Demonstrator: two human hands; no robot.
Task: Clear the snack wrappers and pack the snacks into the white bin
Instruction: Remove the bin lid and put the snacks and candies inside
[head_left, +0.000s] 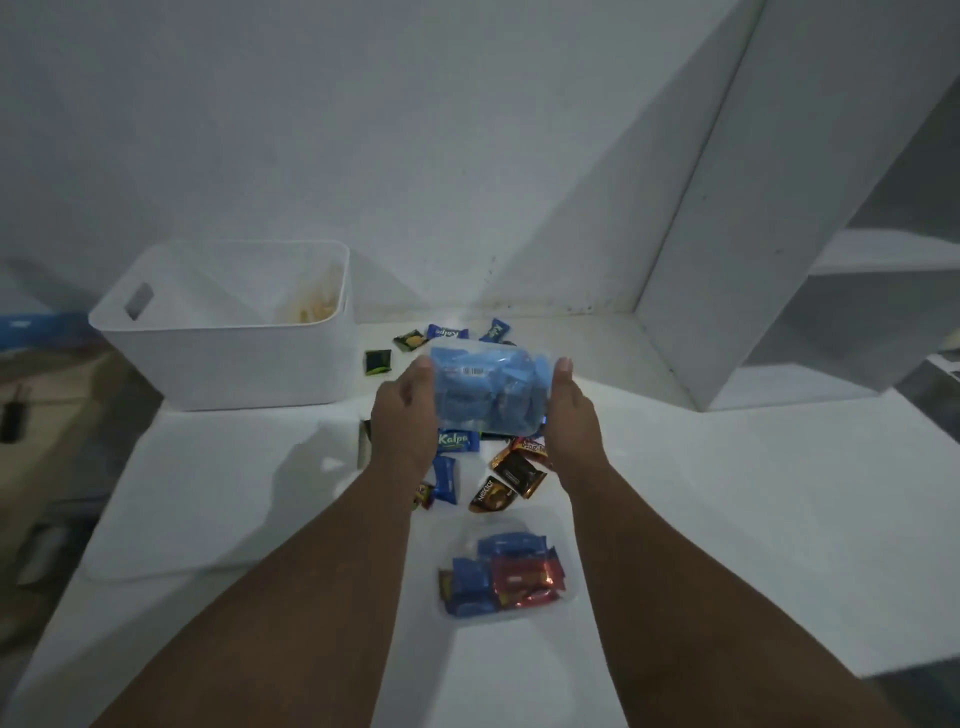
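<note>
1. A clear tub (488, 395) packed with blue-wrapped snacks is held up in the air over the white table (727, 519), at the centre of the view. A small barcode label shows on its upper face.
2. The left hand (402, 410) clamps the tub's left side and the right hand (571, 410) clamps its right side. Both thumbs lie along the top edge, and the other fingers are hidden behind the tub.
3. The white bin (249, 364) stands on the table at 10 o'clock from the tub, well apart from it, with a handle slot in its left wall. Something pale yellow lies in its far right corner, too blurred to identify.
4. At 12 o'clock from the tub, loose on the table, lie two blue Kalpa packets (447, 332) and two dark green packets (377, 362).
5. At 6 o'clock, just below the tub, lie more loose snacks: a blue Kalpa packet (458, 440), a brown Nextar packet (493, 496) and other dark brown and orange wrappers.
6. Further toward 6 o'clock, between the forearms, a clear tray (462, 535) holds blue and red packets.
7. A white shelf unit (727, 260) stands at 2 o'clock.
</note>
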